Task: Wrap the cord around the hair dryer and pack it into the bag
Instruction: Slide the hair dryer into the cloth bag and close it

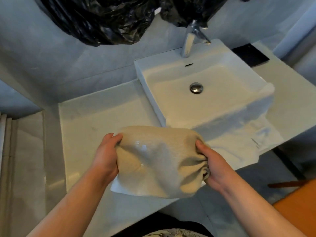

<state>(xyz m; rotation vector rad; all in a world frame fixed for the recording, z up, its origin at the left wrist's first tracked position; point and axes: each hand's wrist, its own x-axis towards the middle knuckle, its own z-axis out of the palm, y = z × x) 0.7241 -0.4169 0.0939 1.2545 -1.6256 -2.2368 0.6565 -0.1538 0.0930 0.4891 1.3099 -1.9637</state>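
One white square ceramic sink (pixel 171 63) sits on the pale stone bench (pixel 95 117). One chrome tap (pixel 187 46) stands behind it, and one white towel (pixel 239 139) is draped over its front rim. Crumpled black plastic sheeting (pixel 102 19) hangs above. One bulging beige cloth bag (pixel 153 161) is held over the bench's front edge. The left hand (pixel 106 156) has its grip curled round the closed end, and the right hand (pixel 213 166) has its grip pinching the gathered mouth. The bag's contents are hidden.

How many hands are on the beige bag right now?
2. The left hand grips the left end of the bag. The right hand pinches the gathered fabric at its right end. Both are in plain view.
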